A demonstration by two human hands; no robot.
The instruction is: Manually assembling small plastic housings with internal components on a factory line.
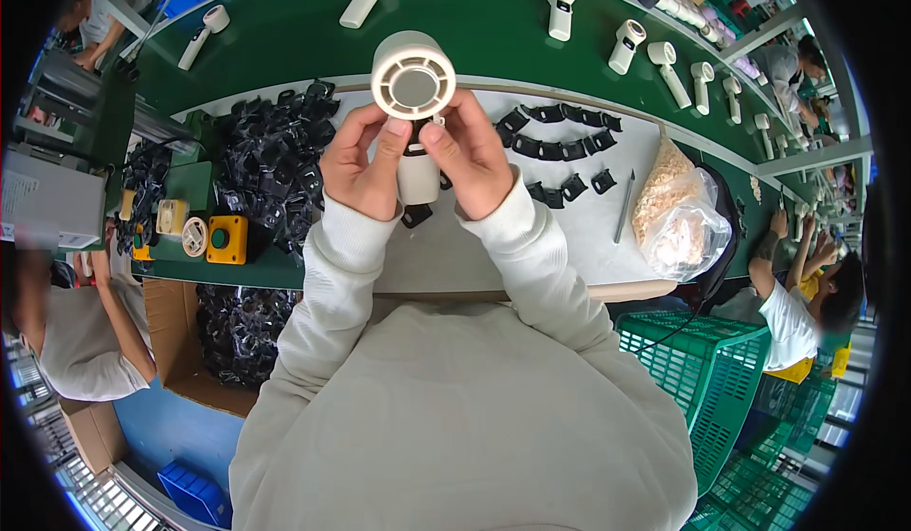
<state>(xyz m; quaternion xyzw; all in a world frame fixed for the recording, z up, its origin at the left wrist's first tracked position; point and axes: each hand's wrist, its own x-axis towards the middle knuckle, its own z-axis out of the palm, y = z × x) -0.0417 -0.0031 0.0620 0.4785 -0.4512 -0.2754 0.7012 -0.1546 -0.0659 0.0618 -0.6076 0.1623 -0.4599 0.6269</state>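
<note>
In front of me, both hands hold a cream-white handheld fan (414, 61), its round slotted head up and its handle pointing down toward me. My left hand (363, 163) grips the neck from the left, thumb on the front. From the other side my right hand (472, 156) closes on the same neck, its thumb beside a black part there. The palms hide the sides of the handle. Below lies the grey work mat (541, 246). Small black plastic parts (569, 149) stand in curved rows on it to the right, and a heap of similar black parts (270, 156) lies left.
Several white fans (560, 11) lie along the green conveyor belt (465, 9). A pen-like tool (624, 206) and a plastic bag of small beige pieces (669, 204) lie right. A yellow button box (228, 239) sits left, above a cardboard box (176, 341). Green crates (697, 370) stand lower right; people work on both sides.
</note>
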